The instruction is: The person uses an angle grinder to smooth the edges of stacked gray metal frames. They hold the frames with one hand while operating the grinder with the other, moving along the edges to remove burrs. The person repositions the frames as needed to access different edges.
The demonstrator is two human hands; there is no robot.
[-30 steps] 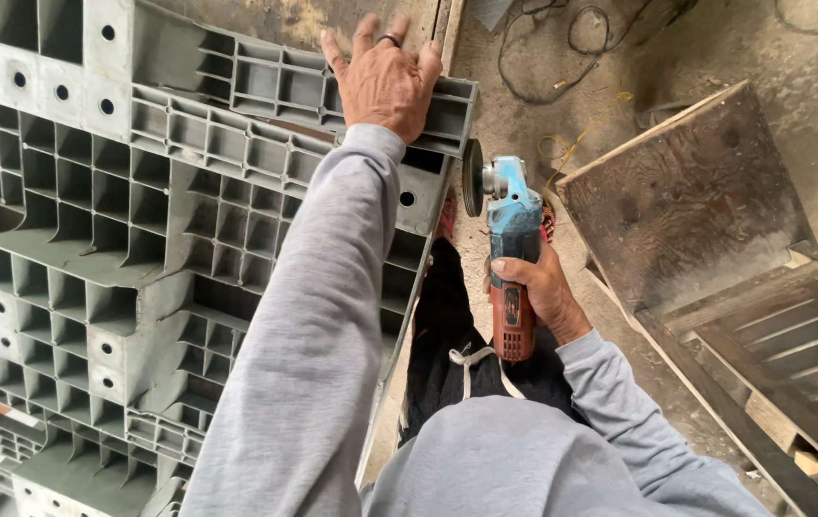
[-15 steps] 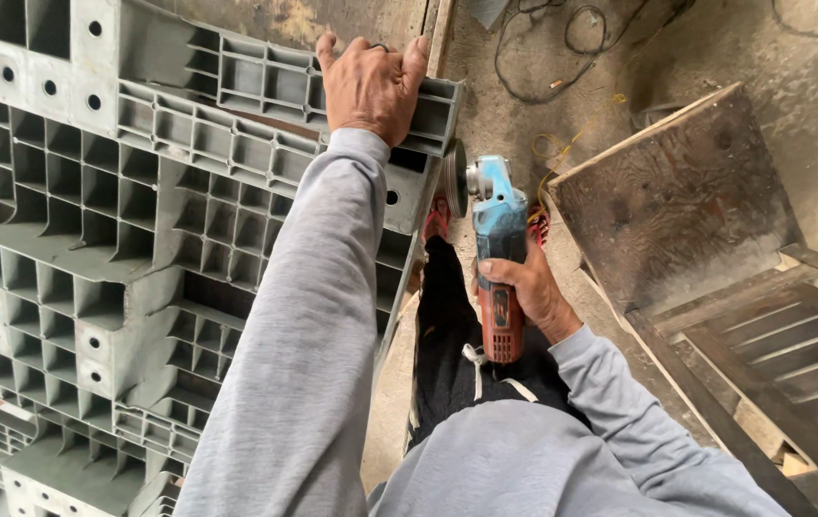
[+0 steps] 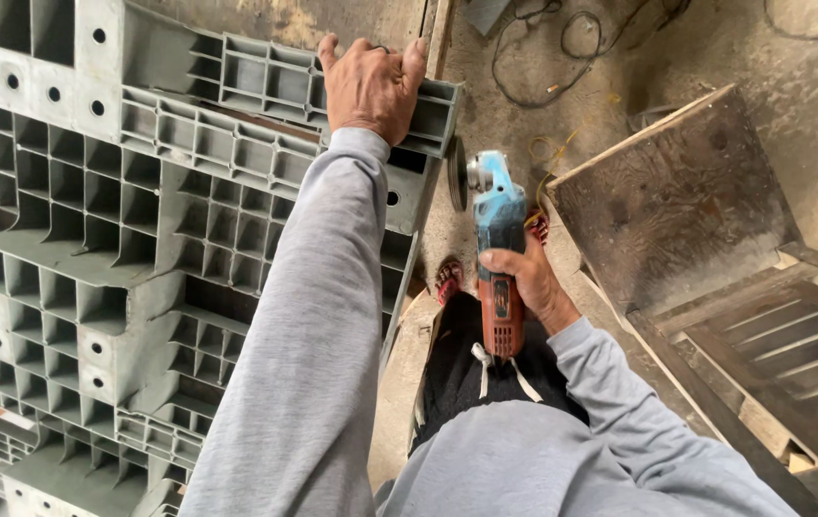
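Head: grinder (image 3: 498, 251) in right hand (image 3: 524, 282) (gripped).

My left hand (image 3: 369, 84) rests on the ribbed panel's (image 3: 122, 220) top edge; the grinder (image 3: 497, 251) sits in my right hand (image 3: 524, 282), just right of that panel, with wooden boards (image 3: 677, 201) farther right.

Grey long-sleeved hoodie (image 3: 332, 316) with white drawstrings (image 3: 482, 369), dark trousers (image 3: 466, 373), red sandals (image 3: 448, 280).
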